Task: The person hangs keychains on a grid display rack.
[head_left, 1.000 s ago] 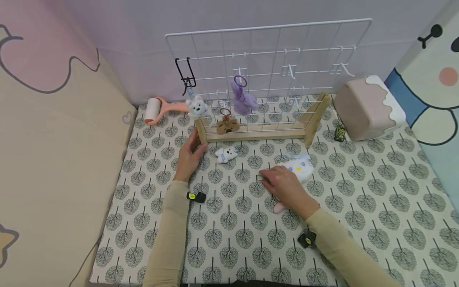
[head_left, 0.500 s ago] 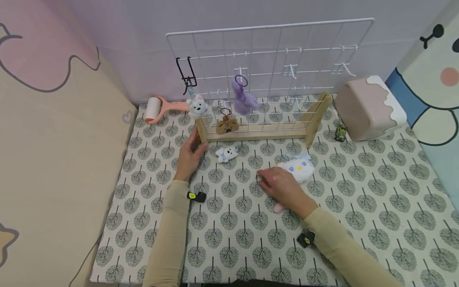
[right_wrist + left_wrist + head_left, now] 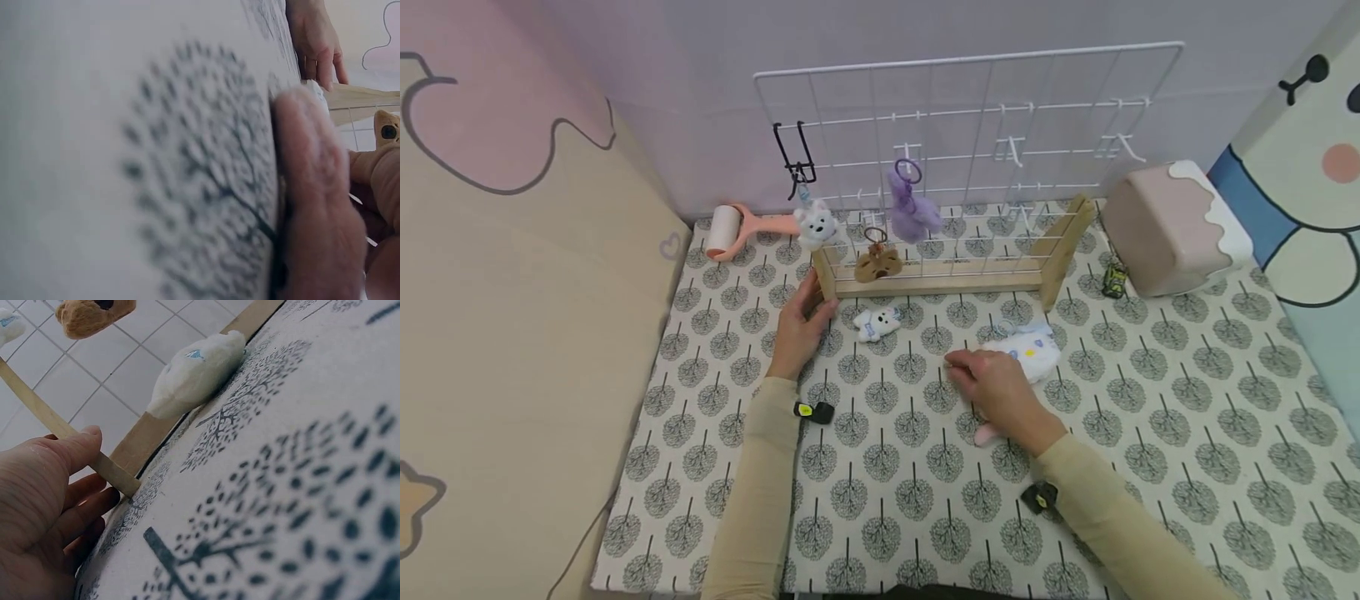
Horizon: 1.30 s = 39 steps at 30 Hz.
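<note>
In the head view my left hand [image 3: 802,329] grips the left wooden leg [image 3: 825,273] of a white wire grid rack [image 3: 970,133]. The left wrist view has the thumb on one side of the leg and bent fingers on the other. My right hand [image 3: 1000,387] rests low over the cloth, fingers loosely bent, and no held thing shows. It overlaps a white plush with coloured spots [image 3: 1036,350]; a pink end [image 3: 987,434] peeks out beneath the hand. A small white plush dog [image 3: 877,323] lies before the rack.
A white plush head [image 3: 816,223], a brown plush head [image 3: 878,264] and a purple plush [image 3: 913,212] hang on the rack. Behind left lies a peach lint roller [image 3: 726,232]. At right are a pink box [image 3: 1172,229] and a small black-and-yellow item [image 3: 1114,281].
The view tilts very slightly. Both hands stay almost in place, with the right hand's fingertips shifting only a little.
</note>
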Each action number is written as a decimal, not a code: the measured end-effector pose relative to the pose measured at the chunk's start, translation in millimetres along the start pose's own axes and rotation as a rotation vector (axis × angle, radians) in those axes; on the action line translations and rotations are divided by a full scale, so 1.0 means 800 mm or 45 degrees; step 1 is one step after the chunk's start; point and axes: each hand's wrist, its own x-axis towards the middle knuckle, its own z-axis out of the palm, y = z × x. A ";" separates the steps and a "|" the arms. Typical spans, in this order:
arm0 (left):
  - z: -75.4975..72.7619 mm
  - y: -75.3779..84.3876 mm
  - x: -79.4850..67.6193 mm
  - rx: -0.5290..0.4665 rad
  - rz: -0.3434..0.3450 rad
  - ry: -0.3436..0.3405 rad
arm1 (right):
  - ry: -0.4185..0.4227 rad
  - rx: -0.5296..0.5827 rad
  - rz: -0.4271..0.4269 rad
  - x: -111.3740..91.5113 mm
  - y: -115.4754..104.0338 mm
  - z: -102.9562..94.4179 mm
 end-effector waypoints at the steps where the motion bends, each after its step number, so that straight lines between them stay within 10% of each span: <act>1: 0.001 0.000 0.000 0.005 0.001 0.003 | 0.003 0.029 0.022 0.000 -0.001 -0.003; 8: 0.003 0.003 0.000 0.043 0.013 0.013 | 0.123 -0.143 -0.215 0.007 0.003 -0.030; 18: 0.002 0.008 0.000 0.055 0.001 0.012 | 0.349 0.423 0.220 0.032 -0.004 -0.072; 39: 0.002 0.003 -0.003 0.036 -0.009 0.020 | 0.779 0.838 0.253 0.070 -0.001 -0.158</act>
